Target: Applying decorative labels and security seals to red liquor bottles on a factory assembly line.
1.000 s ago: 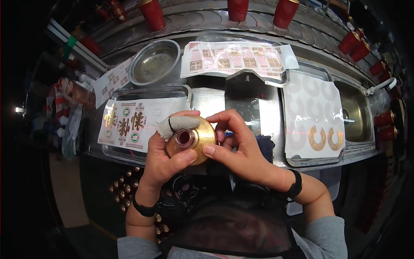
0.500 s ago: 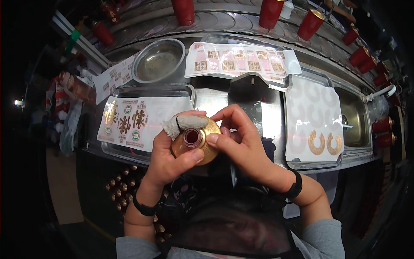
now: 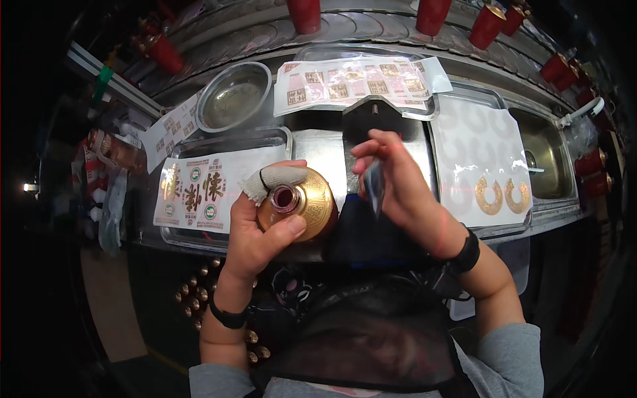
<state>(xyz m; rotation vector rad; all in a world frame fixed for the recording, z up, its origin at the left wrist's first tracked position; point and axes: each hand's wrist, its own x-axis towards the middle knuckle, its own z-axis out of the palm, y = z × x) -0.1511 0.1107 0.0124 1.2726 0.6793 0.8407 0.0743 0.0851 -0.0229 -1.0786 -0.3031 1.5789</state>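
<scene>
My left hand (image 3: 255, 232) is closed around a bottle with a gold embossed shoulder (image 3: 317, 199) and an open dark-red neck (image 3: 285, 198) tilted up toward me. A whitish knit cover (image 3: 275, 178) with a black band wraps one finger of that hand, beside the neck. To the right of the bottle and apart from it, my right hand (image 3: 401, 179) is raised, slightly smeared by motion. A thin, flat grey-blue piece (image 3: 374, 188) is held against its palm; its exact kind is unclear. Under this hand lies a dark blue cloth (image 3: 365, 229) at the bench edge.
Decal sheets lie on metal trays: a gold-and-green sheet (image 3: 199, 186) left, a square-patterned sheet (image 3: 352, 83) behind, a sheet with gold rings (image 3: 478, 159) right. A metal basin (image 3: 233, 96) stands back left, a sink (image 3: 544, 159) far right. Red bottles (image 3: 488, 26) line a conveyor behind.
My right hand has left the bottle's shoulder and moved up and right, bringing the flat piece into view. My left hand still grips the bottle, whose gold shoulder is now more exposed.
</scene>
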